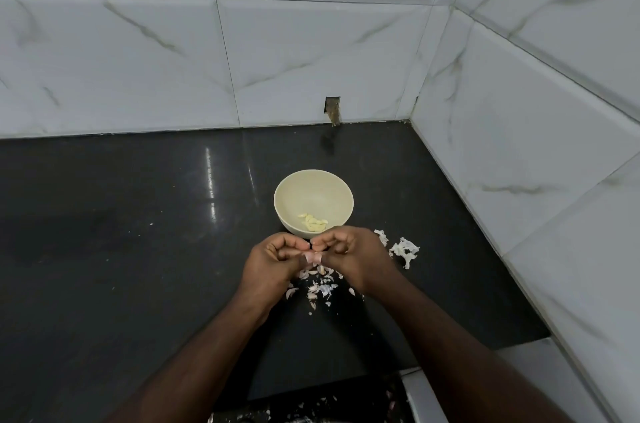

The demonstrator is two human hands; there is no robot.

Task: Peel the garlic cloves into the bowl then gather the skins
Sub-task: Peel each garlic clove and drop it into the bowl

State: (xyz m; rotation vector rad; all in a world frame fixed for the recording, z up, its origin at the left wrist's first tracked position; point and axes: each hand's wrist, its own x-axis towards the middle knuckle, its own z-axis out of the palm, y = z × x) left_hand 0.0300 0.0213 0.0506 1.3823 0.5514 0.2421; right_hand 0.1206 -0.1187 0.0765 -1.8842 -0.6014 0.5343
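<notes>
- Two forearms entering from the near edge, converging at mid-counter – both hands meeting on one clove, held above the mess so that falling skin lands in one place.
- Left hand (273, 259): fingers curled, fingertips and thumb pinching the garlic clove (313, 258); probably the steadying grip.
- Right hand (349, 254): fingers likewise curled, thumb and forefinger pinched on the same clove from the other side – likely the picking side, working the skin loose. Clove mostly hidden between fingertips; pinkish skin showing, so judged not yet bare.
- Directly beneath the hands: scattered skins (320, 287) on the black countertop (138, 249), loose and ungathered. More scraps at the very near edge of view, too dim to identify.
- Just right of the right hand: larger papery husk (405, 249), lying apart from the main scatter.
- Just beyond the hands: cream bowl (313, 180), upright, within a short reach for dropping each finished clove.
- Inside the bowl, near side: several peeled cloves (313, 222) – peeling well under way, gathering not yet begun.
- Farthest: marbled tiled wall (138, 58), corner at right.
</notes>
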